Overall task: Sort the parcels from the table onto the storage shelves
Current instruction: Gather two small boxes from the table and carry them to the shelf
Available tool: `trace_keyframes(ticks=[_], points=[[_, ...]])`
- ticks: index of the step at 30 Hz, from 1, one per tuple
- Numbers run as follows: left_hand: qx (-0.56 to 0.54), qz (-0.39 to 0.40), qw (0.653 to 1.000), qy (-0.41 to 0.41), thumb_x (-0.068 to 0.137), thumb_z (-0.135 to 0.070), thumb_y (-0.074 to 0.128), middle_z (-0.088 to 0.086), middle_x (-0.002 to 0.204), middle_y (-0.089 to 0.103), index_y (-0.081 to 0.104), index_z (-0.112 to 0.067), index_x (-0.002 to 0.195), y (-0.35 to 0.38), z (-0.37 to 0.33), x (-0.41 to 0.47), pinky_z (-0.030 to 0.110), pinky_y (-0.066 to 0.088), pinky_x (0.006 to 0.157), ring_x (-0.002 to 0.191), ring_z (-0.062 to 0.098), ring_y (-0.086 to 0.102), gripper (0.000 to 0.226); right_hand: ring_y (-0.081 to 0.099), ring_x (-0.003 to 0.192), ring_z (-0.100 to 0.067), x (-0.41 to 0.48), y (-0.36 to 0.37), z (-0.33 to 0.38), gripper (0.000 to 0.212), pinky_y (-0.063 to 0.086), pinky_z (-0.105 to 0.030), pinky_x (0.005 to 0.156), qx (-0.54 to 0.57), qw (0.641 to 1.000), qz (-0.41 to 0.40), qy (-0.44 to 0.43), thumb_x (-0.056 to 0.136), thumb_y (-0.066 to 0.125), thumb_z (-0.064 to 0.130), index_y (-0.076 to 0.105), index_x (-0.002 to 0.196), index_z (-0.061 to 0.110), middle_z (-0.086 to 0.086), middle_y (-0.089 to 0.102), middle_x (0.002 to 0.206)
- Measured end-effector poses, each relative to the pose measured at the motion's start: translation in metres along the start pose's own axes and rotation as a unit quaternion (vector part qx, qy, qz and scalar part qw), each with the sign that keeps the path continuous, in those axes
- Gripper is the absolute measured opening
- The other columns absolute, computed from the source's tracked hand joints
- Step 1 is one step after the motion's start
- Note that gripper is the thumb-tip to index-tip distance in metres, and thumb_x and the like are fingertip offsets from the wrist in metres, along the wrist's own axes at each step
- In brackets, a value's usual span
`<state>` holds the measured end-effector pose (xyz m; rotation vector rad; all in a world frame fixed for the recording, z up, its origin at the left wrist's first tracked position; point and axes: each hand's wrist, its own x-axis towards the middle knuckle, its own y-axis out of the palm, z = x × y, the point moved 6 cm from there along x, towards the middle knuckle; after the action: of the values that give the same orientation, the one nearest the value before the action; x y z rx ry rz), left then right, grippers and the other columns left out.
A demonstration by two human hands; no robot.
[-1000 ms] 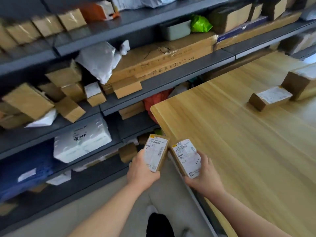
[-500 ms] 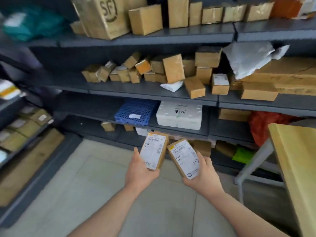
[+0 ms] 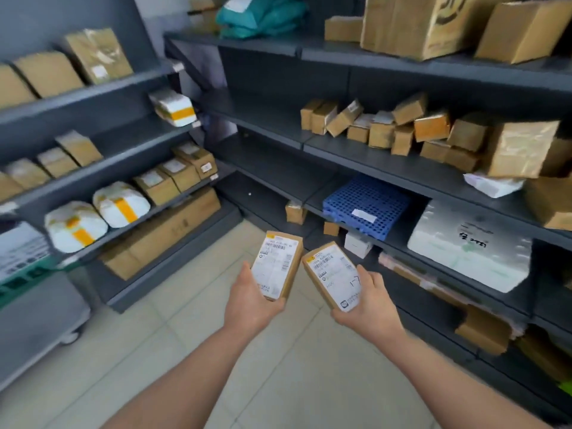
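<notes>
Storeroom corner: pale tiled floor (image 3: 185, 351), dark grey shelves (image 3: 387, 171) on two sides, w/ a blue grid crate (image 3: 366, 205) lying flat on a lower shelf as ref.

Nearest the cam, in front of & below the crate, both forearms reach out over the floor. L hand (image 3: 250, 301) grips a small brown parcel (image 3: 278, 264) by its lower end, fingers curled round it, white label face up. R hand (image 3: 368, 308) holds a second brown parcel (image 3: 335, 277) the same way, tilted, the one nearer the crate. The 2 parcels sit just beside each other; can't tell if they touch. Neither is on a shelf.

Just below the crate's front edge: small white box (image 3: 357, 244). Beside the crate to the right in view, same shelf: big white foam box (image 3: 470, 252). One shelf above the crate: jumbled row of small brown boxes (image 3: 402, 128). Well left of the crate, on the other rack: white bagged parcels w/ yellow tape (image 3: 120, 204). Far above the crate, top shelf: teal bags (image 3: 263, 13).
</notes>
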<state>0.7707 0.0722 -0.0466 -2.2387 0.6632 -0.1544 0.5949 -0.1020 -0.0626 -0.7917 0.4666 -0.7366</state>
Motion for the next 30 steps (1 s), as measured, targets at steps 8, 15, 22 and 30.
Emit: trace_keyframes(ticks=[8, 15, 22, 30], points=[[-0.003, -0.076, 0.996, -0.05, 0.058, -0.037, 0.083, -0.001, 0.136, 0.05, 0.024, -0.022, 0.142, -0.081, 0.047, 0.061, 0.029, 0.045, 0.083, 0.123, 0.02, 0.048, 0.104, 0.048, 0.106, -0.013, 0.076, 0.047, 0.112, 0.099, 0.05, -0.032, 0.081, -0.001, 0.995, 0.043, -0.086, 0.06, 0.08, 0.042, 0.026, 0.142, 0.026, 0.004, 0.033, 0.127], [0.013, -0.124, 0.99, -0.069, 0.057, -0.042, 0.079, 0.0, 0.123, 0.054, 0.04, -0.021, 0.13, -0.141, 0.067, 0.137, 0.044, 0.052, 0.087, 0.112, 0.022, 0.051, 0.085, 0.047, 0.105, -0.013, 0.165, 0.084, 0.195, 0.098, 0.05, -0.034, 0.081, 0.014, 0.986, 0.071, -0.148, 0.058, 0.08, 0.042, 0.027, 0.139, 0.028, 0.005, 0.032, 0.126], [0.033, -0.166, 0.981, -0.089, 0.056, -0.04, 0.079, -0.002, 0.119, 0.057, 0.046, -0.022, 0.128, -0.179, 0.077, 0.231, 0.041, 0.053, 0.084, 0.107, 0.018, 0.053, 0.081, 0.049, 0.102, -0.014, 0.278, 0.115, 0.264, 0.089, 0.049, -0.032, 0.072, 0.033, 0.976, 0.103, -0.191, 0.059, 0.079, 0.044, 0.033, 0.133, 0.028, 0.003, 0.035, 0.124], [0.021, -0.205, 0.967, -0.152, 0.056, -0.036, 0.078, 0.0, 0.119, 0.059, 0.046, -0.019, 0.129, -0.209, 0.09, 0.32, 0.043, 0.054, 0.084, 0.108, 0.022, 0.057, 0.081, 0.048, 0.095, -0.016, 0.385, 0.16, 0.337, 0.092, 0.042, -0.03, 0.072, 0.018, 0.964, 0.144, -0.221, 0.06, 0.08, 0.044, 0.03, 0.136, 0.027, 0.0, 0.035, 0.127]])
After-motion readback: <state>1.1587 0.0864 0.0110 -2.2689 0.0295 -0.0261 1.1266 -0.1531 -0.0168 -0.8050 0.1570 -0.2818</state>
